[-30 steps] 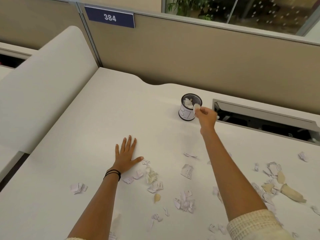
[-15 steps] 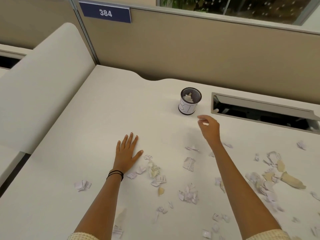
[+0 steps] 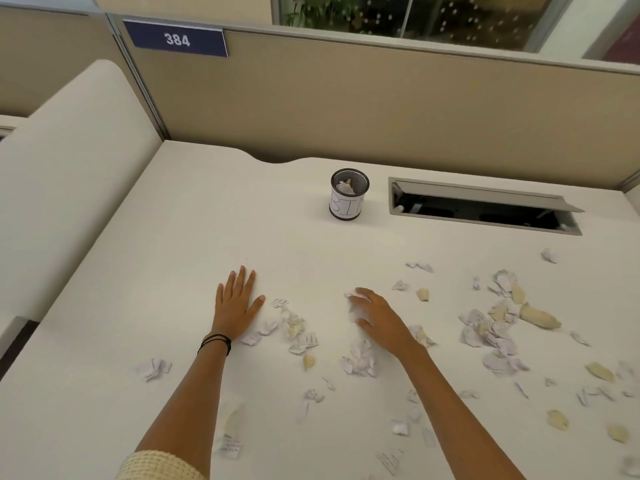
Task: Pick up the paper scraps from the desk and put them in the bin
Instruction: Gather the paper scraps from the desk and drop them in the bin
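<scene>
White desk (image 3: 207, 220) carries paper scraps (image 3: 360, 362) strewn across its near half, well apart from the mesh bin (image 3: 349, 195) at the back. Right hand (image 3: 377, 320) covers one white scrap (image 3: 356, 308), seemingly to gather it; whether it pinches is unclear. Left hand (image 3: 237, 303) lies flat, fingers straight, likely bracing.

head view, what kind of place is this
Probably an office cubicle: a tan partition wall behind a white desk, a numbered plate reading 384 on it, and a cable hatch set into the desk.
</scene>
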Demonstrator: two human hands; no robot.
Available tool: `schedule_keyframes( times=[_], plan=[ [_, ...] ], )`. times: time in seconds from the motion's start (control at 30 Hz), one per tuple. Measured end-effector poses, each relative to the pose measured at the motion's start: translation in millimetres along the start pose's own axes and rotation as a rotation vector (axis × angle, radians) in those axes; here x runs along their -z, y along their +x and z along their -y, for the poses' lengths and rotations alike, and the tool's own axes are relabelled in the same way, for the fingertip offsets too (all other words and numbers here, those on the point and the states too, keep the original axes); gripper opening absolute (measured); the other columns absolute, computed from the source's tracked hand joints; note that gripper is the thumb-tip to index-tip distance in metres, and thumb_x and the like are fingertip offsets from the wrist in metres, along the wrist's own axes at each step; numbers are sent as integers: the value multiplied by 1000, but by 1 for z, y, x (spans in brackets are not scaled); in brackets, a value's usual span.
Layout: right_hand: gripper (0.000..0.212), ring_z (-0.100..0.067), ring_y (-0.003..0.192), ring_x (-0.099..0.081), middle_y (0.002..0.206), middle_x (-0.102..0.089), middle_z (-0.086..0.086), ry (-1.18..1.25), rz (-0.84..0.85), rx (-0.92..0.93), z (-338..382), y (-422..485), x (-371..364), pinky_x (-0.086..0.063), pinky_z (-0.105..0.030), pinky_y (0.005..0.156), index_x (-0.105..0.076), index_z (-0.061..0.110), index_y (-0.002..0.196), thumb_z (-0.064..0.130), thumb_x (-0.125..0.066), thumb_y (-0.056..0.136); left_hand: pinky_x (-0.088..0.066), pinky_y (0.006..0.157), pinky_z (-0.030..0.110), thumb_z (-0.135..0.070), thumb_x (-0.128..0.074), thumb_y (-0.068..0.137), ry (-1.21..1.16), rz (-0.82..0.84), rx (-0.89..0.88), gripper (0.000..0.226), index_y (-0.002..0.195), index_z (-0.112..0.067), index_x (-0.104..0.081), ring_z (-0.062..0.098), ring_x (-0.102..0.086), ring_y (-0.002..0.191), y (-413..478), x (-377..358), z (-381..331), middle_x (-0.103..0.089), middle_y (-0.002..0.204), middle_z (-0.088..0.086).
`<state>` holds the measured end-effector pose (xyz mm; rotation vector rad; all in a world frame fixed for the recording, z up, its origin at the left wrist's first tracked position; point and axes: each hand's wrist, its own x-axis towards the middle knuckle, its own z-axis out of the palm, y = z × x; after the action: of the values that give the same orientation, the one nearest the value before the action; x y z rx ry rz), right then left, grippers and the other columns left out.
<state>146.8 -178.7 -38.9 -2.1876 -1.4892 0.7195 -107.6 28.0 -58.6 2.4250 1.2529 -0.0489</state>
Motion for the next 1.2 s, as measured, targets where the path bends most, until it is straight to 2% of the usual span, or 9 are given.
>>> schedule_keyframes(
  times=[0.13,0.27,0.4,0.53,0.6,0.7,0.83,1.03,1.2],
  plan=[
    [38,1,116,-39,134,-42,11,-42,-150,-40,14,-14,-18,-43,-20,91,-49,24,130,12,-43,94,5,114,38,-67,-1,75,-15,-21,-15,89,151,-21,-5,19,6,145,-3,0,1,3,158,-1],
    [20,-4,91,-46,89,-44,29,45,-174,-123,24,-14,-25,-39,-15,77,-58,22,102,19,-41,93,4,115,38,-69,-3,75,-20,-21,-25,89,151,-21,-7,20,5,145,-5,1,1,2,158,0],
    [15,-3,70,-52,77,-51,11,147,-178,-175,26,0,-23,-41,-17,66,-59,13,77,8,-51,88,11,113,39,-88,14,58,-6,57,21,117,149,-15,6,30,18,142,0,3,2,17,156,7],
    [19,5,59,-56,74,-64,-7,317,-208,-207,32,30,10,-39,-6,57,-71,-2,74,-13,-56,74,13,112,42,-90,30,38,17,146,51,136,147,-11,13,33,22,140,5,7,-2,24,154,10],
    [17,5,63,-59,73,-66,-3,539,-287,-271,41,50,34,-45,-7,62,-72,3,76,-11,-64,72,13,112,42,-89,34,34,44,169,58,138,147,-12,15,33,23,140,7,10,-3,25,153,10],
    [15,-16,72,-61,77,-65,-5,912,-414,-327,52,82,69,-55,-17,65,-69,3,82,-10,-66,75,13,112,41,-88,35,34,46,191,56,137,146,-11,16,33,23,140,5,12,-5,25,153,10],
    [15,-7,55,-62,73,-61,-7,1108,-514,-321,68,128,111,-54,-13,58,-62,6,74,-8,-63,80,15,112,40,-88,31,42,27,182,35,128,141,-8,19,31,25,139,2,11,-4,25,152,8],
    [19,-12,61,-59,73,-62,-6,1046,-672,-363,70,182,144,-50,-12,54,-63,6,71,-12,-58,77,19,109,36,-88,27,50,6,158,17,118,136,-7,20,21,32,131,1,10,-2,28,147,4],
    [27,-17,88,-55,99,-63,-7,709,-695,-403,63,208,144,-44,2,61,-67,1,100,-6,-51,80,19,107,36,-87,25,55,9,149,0,114,137,-8,19,23,31,132,0,9,-2,28,146,4]
  ],
)
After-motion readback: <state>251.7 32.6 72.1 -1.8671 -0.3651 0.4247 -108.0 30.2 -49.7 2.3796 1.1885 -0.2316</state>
